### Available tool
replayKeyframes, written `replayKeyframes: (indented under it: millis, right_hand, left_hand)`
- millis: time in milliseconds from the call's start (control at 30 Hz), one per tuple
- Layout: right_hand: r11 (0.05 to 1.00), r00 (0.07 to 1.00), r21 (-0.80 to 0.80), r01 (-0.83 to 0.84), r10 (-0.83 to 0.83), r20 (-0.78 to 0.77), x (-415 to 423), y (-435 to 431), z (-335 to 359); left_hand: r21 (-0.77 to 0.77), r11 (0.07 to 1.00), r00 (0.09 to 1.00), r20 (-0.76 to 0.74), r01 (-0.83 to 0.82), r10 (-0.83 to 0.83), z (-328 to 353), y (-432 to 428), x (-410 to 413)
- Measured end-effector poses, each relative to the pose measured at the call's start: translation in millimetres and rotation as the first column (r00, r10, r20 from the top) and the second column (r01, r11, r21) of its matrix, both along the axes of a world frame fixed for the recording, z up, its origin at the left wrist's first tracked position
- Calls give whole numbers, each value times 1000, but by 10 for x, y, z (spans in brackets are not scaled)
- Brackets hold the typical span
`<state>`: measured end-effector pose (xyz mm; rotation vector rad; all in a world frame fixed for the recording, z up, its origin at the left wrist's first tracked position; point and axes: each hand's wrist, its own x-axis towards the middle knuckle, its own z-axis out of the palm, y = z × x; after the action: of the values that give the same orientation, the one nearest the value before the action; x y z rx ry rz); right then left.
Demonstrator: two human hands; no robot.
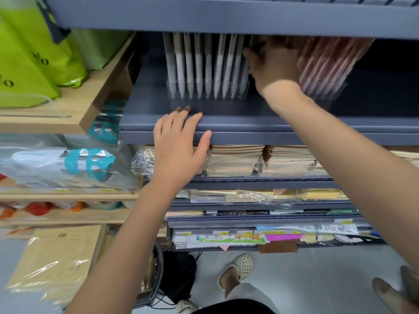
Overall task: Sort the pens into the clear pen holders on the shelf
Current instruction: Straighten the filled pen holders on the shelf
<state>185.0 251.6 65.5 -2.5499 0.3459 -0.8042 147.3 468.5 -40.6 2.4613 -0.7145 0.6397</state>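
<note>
The right hand (275,64), its fingers hidden so its grip cannot be told, reaches in just right of the clear plastic pen holder (207,90), which carries upright white pens (199,64). Further right, a second clear holder (328,91) carries red pens (324,62). The left hand (179,146) lies flat, holding nothing, on the grey shelf edge (272,130) before the first holder.

Bright, even light fills the scene, but the recess under the upper shelf (226,19) lies in shadow, dimming the right hand (275,69) there. Glare glints off the plastic wrapping (143,160). Wide-angle distortion bows the shelf edges, and the left and bottom margins are soft with blur.
</note>
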Motion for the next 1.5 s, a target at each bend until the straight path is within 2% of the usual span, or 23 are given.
replayKeyframes:
  millis: [100, 200, 300, 400, 533, 867, 1000, 1167, 1333, 1433, 1500]
  right_hand:
    - [996, 1000, 87, -12, 11, 12, 7, -24, -140]
    - [967, 995, 254, -22, -4, 101, 3, -34, -263]
    - [948, 984, 316, -39, -19, 177, -16, -6, -340]
    - [949, 973, 311, -58, -17, 232, -50, 30, -398]
    - [961, 965, 272, -59, -15, 262, -63, 51, -440]
    - [971, 974, 224, -81, 29, 226, 7, -12, -586]
    - [963, 970, 241, -118, 60, 235, 26, -37, -623]
    - [956, 950, 239, -171, 95, 297, 37, -43, -657]
    - [960, 944, 224, -166, 90, 317, 43, -67, -680]
    - [951, 948, 266, -158, 71, 309, 36, -81, -683]
    - [949, 953, 278, -148, 61, 298, 32, -81, -675]
  left_hand:
    - [-211, 977, 992, -113, 29, -54, 144, 71, 39]
    - [-444, 893, 985, -173, -74, -5, 348, 149, 183]
    - [-576, 799, 977, -205, -172, 63, 522, 183, 425]
    - [-680, 715, 965, -260, -166, -24, 604, 141, 646]
    - [-697, 703, 956, -279, -140, -87, 583, 44, 831]
    - [-559, 809, 965, -259, -183, 39, 570, 32, 968]
    - [-583, 784, 957, -287, -211, 44, 592, 22, 962]
    - [-678, 707, 948, -316, -203, -31, 570, 7, 995]
    - [-672, 719, 960, -278, -177, -23, 516, 14, 1013]
    - [-749, 647, 970, -236, -143, -58, 494, 16, 967]
    - [-781, 613, 986, -168, -121, -19, 469, 11, 915]
